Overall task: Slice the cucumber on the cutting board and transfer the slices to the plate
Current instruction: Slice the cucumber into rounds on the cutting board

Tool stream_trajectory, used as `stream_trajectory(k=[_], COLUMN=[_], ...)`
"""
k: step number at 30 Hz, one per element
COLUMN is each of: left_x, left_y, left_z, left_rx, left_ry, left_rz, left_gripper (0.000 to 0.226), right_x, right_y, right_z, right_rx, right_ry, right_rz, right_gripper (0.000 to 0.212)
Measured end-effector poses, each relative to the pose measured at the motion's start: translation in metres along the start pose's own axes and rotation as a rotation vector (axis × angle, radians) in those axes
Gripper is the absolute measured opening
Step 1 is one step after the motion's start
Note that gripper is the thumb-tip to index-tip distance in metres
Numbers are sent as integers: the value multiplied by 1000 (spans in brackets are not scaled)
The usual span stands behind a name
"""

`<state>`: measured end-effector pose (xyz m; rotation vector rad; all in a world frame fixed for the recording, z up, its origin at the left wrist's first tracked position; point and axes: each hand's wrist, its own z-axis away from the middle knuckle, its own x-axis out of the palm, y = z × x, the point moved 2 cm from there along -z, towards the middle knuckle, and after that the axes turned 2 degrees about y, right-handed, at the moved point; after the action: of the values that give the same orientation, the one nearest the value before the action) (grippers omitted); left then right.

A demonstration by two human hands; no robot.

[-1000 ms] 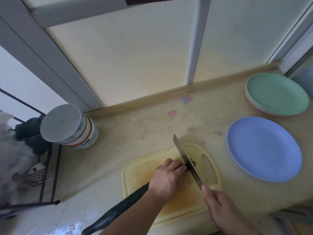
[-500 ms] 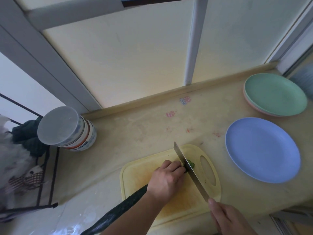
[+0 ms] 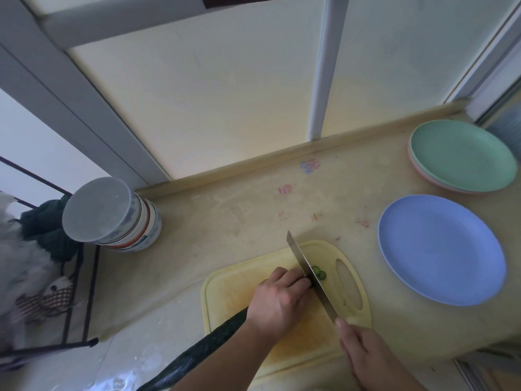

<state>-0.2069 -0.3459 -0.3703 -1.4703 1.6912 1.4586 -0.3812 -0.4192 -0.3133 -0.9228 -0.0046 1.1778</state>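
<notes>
A long dark green cucumber point(image 3: 197, 351) lies across the yellow cutting board point(image 3: 225, 280), its tail running off the board's near left edge. My left hand point(image 3: 279, 297) holds it down with curled fingers close to the cut end. My right hand point(image 3: 366, 356) grips the handle of a knife point(image 3: 307, 272), whose blade stands on the cucumber right beside my left fingertips. Two small green slices point(image 3: 320, 272) lie just right of the blade. An empty blue plate point(image 3: 439, 249) sits to the right of the board.
A green plate point(image 3: 462, 156) stacked on a pink one stands at the back right. A stack of bowls point(image 3: 118, 218) lies tipped at the counter's left end, beside a black wire rack point(image 3: 70, 306). A window wall runs along the back.
The knife has gone down and come back onto the cucumber, and one more slice lies to the right of the blade. My left hand has crept slightly back along the cucumber.
</notes>
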Motion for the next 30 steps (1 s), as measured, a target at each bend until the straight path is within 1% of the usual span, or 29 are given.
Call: stream_trajectory(k=[7, 11, 20, 24, 27, 30], left_x=[-4, -4, -3, -1, -2, -2], left_y=[2, 3, 2, 1, 2, 2], left_z=[-2, -2, -1, -1, -2, -3], left_rx=[-26, -10, -16, -22, -25, -36], left_ry=[27, 30, -9, -14, -8, 4], left_rz=[-4, -15, -17, -15, -13, -8], left_gripper=[9, 12, 14, 14, 15, 15], right_x=[1, 0, -4, -3, 4, 7], right_y=[1, 4, 7, 4, 2, 1], right_z=[-11, -6, 10, 12, 3, -11], right_rx=[-58, -53, -44, -44, -40, -36], right_ry=[9, -6, 39, 93, 28, -37], right_rz=[-21, -32, -30, -65, -44, -28], right_gripper=[52, 53, 54, 46, 55, 55])
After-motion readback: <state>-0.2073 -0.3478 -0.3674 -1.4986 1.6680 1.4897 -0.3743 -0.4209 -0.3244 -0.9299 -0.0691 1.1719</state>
